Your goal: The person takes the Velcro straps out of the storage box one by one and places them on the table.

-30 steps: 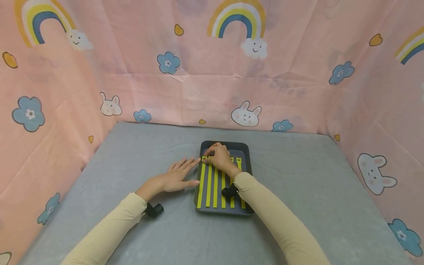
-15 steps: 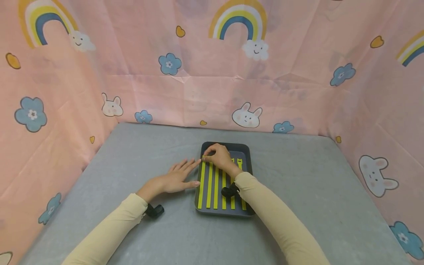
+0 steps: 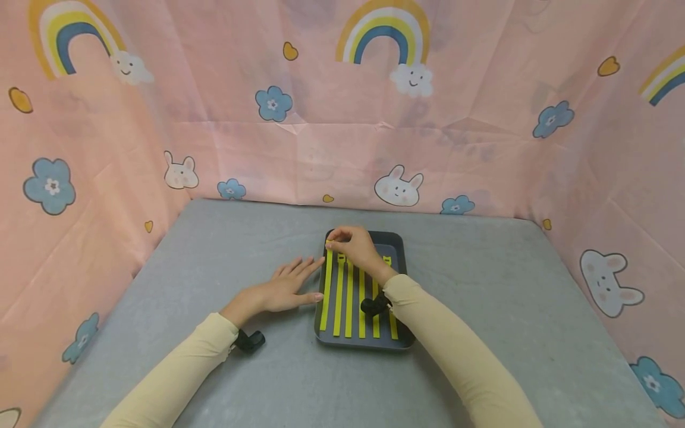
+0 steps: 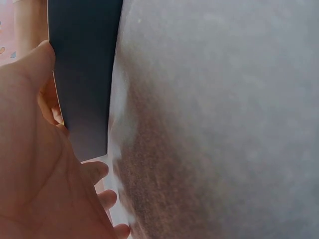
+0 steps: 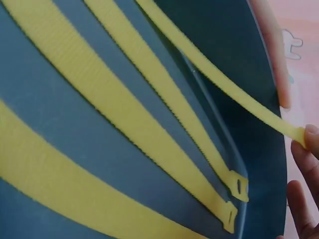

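A dark grey tray holds several yellow hook-and-loop cable ties, laid lengthwise side by side. My right hand pinches the slotted end of the leftmost cable tie between thumb and fingertips. In the right wrist view that end is lifted to the tray's rim, above the floor where the neighbouring ties lie flat. My left hand lies spread with straight fingers along the tray's left side, fingertips right at the rim. The left wrist view has the tray's outer wall beside the left thumb and palm.
The tray stands on a grey cloth-covered table. Pink curtains printed with rainbows, rabbits and flowers enclose the back and both sides. A black wrist camera sits on the left wrist, another camera over the tray on the right.
My right hand has taken hold of the leftmost tie's slotted end and drawn it up and away toward the tray's far edge. The left hand has stayed in place.
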A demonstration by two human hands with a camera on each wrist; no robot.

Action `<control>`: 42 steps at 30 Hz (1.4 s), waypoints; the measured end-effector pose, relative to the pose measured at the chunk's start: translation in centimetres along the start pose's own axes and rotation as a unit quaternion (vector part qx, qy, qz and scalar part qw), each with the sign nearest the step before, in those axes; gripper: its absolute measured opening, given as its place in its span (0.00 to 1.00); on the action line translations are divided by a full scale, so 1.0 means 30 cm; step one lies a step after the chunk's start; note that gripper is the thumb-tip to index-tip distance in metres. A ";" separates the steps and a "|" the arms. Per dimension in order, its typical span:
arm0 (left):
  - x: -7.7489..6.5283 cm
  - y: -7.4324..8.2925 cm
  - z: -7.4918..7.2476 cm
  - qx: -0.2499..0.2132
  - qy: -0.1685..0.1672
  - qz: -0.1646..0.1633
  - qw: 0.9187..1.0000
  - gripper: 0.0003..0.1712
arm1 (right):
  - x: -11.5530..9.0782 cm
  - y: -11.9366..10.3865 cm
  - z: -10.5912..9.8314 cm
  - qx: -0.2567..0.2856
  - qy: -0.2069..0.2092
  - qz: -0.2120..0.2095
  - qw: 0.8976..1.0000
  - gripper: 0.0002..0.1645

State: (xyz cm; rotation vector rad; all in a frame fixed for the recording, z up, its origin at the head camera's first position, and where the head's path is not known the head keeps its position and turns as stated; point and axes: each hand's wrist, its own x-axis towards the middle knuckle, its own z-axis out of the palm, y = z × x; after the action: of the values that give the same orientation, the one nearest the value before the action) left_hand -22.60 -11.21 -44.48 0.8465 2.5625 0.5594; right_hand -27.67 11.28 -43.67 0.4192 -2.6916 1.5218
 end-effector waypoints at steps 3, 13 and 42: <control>-0.001 -0.001 0.000 -0.001 0.000 0.001 1.000 0.49 | -0.003 -0.012 -0.008 0.009 0.005 -0.007 1.000 0.06; -0.006 0.001 0.001 -0.001 0.000 -0.001 1.000 0.49 | -0.017 -0.098 -0.054 0.024 0.014 -0.032 0.999 0.08; -0.009 0.001 -0.002 -0.002 0.002 0.003 1.000 0.50 | -0.073 -0.353 -0.401 0.100 0.111 -0.067 0.987 0.12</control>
State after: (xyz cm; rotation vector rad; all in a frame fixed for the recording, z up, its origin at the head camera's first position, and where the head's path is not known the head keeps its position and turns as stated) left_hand -22.41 -11.37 -44.36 0.8532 2.5614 0.5688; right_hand -24.35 16.76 -28.81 0.3996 -2.3085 1.6941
